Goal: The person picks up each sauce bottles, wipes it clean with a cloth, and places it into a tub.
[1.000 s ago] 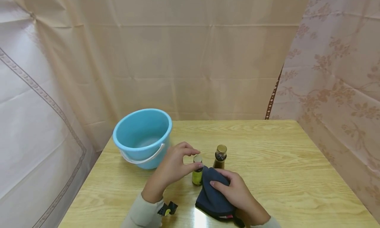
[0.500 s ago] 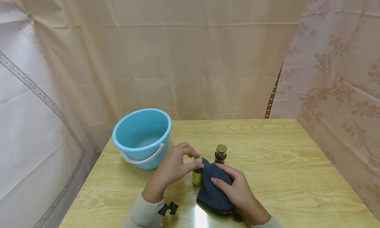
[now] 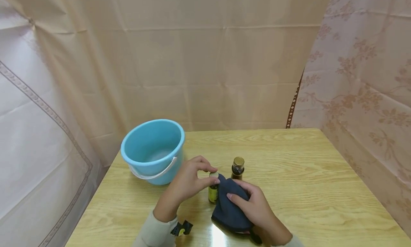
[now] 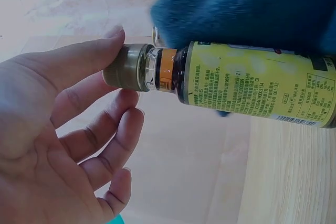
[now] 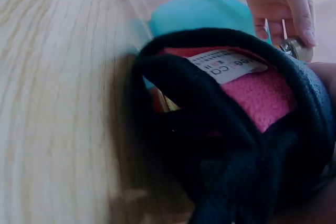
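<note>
A small glass bottle (image 3: 213, 195) with a yellow-green label and a gold screw cap (image 4: 126, 67) stands upright on the table. My left hand (image 3: 192, 177) pinches that cap between thumb and fingers. In my right hand (image 3: 255, 206) is a dark blue cloth (image 3: 230, 208), gripped with the thumb on top and its upper tip against the bottle's right side. From the right wrist, the cloth shows black edging (image 5: 210, 35), a pink fleecy underside (image 5: 257, 95) and a white tag (image 5: 228, 66). The cloth partly covers the bottle's label in the left wrist view (image 4: 252, 3).
A taller dark bottle (image 3: 237, 167) with a gold cap stands just behind the cloth, its lower part hidden. At the back left is a light blue bucket (image 3: 179, 168) with a white handle. The wooden table (image 3: 305, 175) meets hanging curtains at its far edge.
The cloth's upper tip has moved in behind and against the small bottle's neck. My left fingertips have closed in on the cap. The bucket and taller bottle stay put.
</note>
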`<state>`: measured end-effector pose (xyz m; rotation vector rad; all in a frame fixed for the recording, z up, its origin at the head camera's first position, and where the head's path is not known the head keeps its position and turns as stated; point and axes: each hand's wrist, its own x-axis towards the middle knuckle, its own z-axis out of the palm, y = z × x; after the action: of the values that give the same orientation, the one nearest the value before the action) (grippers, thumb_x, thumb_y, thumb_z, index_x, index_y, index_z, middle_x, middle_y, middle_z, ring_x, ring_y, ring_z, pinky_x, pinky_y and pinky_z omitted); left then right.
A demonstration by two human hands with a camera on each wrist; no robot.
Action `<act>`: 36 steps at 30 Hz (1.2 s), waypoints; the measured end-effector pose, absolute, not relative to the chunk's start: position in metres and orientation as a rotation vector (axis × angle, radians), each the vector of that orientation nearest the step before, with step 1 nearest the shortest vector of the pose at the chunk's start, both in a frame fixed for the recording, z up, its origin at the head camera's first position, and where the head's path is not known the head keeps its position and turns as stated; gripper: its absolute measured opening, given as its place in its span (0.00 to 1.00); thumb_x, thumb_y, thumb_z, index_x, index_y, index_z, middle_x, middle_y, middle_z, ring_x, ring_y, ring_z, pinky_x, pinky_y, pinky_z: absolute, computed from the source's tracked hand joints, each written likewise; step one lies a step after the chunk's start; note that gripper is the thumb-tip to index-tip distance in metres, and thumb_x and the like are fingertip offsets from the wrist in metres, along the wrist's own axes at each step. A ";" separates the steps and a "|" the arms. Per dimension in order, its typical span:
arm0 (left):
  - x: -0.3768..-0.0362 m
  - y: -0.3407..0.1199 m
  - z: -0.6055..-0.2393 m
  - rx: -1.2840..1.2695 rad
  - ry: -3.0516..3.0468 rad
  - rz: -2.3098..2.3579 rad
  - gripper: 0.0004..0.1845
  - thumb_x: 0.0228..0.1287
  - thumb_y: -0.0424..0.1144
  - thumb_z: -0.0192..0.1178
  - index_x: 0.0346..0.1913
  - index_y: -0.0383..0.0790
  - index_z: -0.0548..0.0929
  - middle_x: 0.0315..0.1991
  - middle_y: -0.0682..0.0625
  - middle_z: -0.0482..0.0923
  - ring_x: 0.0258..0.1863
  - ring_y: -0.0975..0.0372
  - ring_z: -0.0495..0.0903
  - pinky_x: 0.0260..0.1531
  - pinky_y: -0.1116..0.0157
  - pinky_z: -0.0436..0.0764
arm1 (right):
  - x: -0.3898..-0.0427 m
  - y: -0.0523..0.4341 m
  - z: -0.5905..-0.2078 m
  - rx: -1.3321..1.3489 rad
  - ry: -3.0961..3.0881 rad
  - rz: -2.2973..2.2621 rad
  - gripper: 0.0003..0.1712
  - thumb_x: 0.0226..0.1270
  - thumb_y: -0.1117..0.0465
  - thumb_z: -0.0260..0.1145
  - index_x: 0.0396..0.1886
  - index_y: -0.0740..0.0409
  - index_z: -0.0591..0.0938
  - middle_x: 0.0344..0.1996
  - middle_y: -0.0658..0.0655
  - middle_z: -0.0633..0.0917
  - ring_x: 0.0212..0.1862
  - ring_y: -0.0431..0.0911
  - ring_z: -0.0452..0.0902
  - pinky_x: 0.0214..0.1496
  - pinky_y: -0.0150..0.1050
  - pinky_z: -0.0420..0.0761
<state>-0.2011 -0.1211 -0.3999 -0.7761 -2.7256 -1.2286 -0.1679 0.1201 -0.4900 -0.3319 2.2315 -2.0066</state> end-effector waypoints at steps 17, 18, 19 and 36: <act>-0.197 -0.118 -0.403 -0.756 -2.724 -1.153 0.15 0.63 0.51 0.74 0.50 0.52 0.92 0.41 0.61 0.81 0.40 0.67 0.78 0.38 0.67 0.78 | -0.171 0.126 -0.487 -0.255 2.417 -1.732 0.23 0.65 0.52 0.76 0.60 0.47 0.86 0.53 0.57 0.88 0.47 0.45 0.87 0.43 0.35 0.86; -0.196 -0.118 -0.404 -0.746 -2.719 -1.151 0.15 0.63 0.51 0.74 0.50 0.52 0.92 0.41 0.61 0.81 0.40 0.67 0.78 0.38 0.67 0.78 | -0.170 0.125 -0.484 -0.255 2.409 -1.754 0.23 0.65 0.53 0.76 0.60 0.47 0.86 0.54 0.58 0.88 0.46 0.45 0.87 0.43 0.35 0.86; -0.195 -0.117 -0.404 -0.737 -2.710 -1.149 0.15 0.63 0.51 0.74 0.50 0.53 0.92 0.42 0.61 0.80 0.39 0.67 0.78 0.37 0.66 0.78 | -0.169 0.125 -0.481 -0.255 2.399 -1.776 0.23 0.65 0.53 0.76 0.61 0.46 0.86 0.55 0.58 0.87 0.46 0.45 0.88 0.42 0.36 0.87; -0.194 -0.119 -0.409 -0.768 -2.659 -1.123 0.16 0.63 0.50 0.74 0.52 0.53 0.92 0.45 0.62 0.80 0.46 0.61 0.80 0.55 0.51 0.70 | -0.164 0.121 -0.467 -0.281 2.329 -1.907 0.24 0.67 0.55 0.75 0.62 0.47 0.84 0.56 0.60 0.86 0.48 0.46 0.88 0.43 0.37 0.87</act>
<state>-0.1945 -0.1191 -0.4090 -0.7678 -2.6587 -1.1227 -0.1645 0.1206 -0.4674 -0.2811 2.3292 -1.9067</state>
